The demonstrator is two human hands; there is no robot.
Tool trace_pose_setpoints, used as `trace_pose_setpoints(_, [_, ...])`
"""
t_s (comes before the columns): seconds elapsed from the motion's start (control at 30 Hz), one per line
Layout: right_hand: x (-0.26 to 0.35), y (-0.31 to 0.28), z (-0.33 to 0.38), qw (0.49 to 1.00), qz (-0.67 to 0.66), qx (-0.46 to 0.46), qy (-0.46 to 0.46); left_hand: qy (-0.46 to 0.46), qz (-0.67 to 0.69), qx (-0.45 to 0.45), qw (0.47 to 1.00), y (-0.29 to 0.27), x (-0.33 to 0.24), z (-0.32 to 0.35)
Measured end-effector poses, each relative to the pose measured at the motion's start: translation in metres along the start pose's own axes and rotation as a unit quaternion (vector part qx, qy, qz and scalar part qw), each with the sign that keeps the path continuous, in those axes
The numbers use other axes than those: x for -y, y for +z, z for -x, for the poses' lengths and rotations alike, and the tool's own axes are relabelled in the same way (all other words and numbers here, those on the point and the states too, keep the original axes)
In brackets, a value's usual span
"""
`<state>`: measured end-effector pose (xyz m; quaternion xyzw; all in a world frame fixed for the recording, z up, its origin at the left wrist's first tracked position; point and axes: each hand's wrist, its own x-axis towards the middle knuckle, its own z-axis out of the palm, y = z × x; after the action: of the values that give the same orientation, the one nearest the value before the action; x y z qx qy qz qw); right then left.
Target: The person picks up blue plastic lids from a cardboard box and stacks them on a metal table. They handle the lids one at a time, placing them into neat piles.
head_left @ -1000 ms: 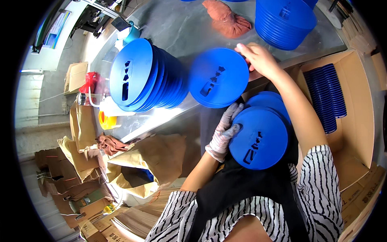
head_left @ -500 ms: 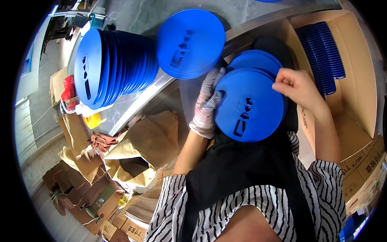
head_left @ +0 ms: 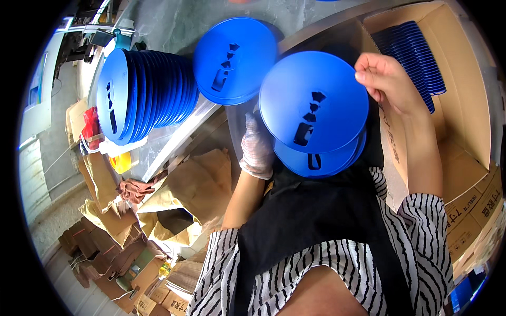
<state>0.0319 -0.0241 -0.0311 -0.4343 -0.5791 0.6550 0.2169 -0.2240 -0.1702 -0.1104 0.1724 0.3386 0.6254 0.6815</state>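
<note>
Grey table (head_left: 182, 23) under blue discs (head_left: 153, 95)

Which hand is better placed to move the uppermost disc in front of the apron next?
Probably the right hand: it is at the right edge of the uppermost blue disc, seemingly pinching it. The gloved left hand sits lower, by the left side of the discs beneath.
</note>
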Motion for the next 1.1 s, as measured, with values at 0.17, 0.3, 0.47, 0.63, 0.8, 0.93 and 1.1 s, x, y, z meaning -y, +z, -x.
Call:
trace_pose_setpoints(0.17, [0.009, 0.002, -0.034, 0.998, -0.047, 0.028, -0.032, -0.020, 0.053, -0.065, 0.996, -0.008, 0.002, 0.000])
trace_pose_setpoints(0.3, [0.015, 0.011, -0.058, 0.996, -0.077, 0.035, -0.037, 0.014, -0.003, -0.061, 0.998, 0.009, -0.003, -0.001])
trace_pose_setpoints(0.47, [0.024, 0.025, -0.080, 0.996, -0.070, 0.035, -0.054, 0.012, 0.032, -0.081, 0.996, 0.014, -0.007, 0.006])
trace_pose_setpoints(0.63, [0.032, 0.037, -0.099, 0.995, -0.057, 0.054, -0.061, -0.013, -0.002, -0.069, 0.998, 0.004, -0.009, 0.011])
trace_pose_setpoints(0.8, [0.029, 0.048, -0.123, 0.995, -0.046, 0.056, -0.062, 0.010, -0.031, 0.013, 0.999, 0.009, -0.008, 0.004])
trace_pose_setpoints(0.93, [0.017, 0.061, -0.132, 0.997, -0.009, 0.009, -0.073, 0.024, -0.038, 0.042, 0.998, -0.001, -0.003, -0.001])
trace_pose_setpoints(1.1, [0.006, 0.046, -0.084, 0.984, 0.152, -0.029, -0.082, 0.027, -0.046, 0.029, 0.998, 0.004, -0.005, 0.001])
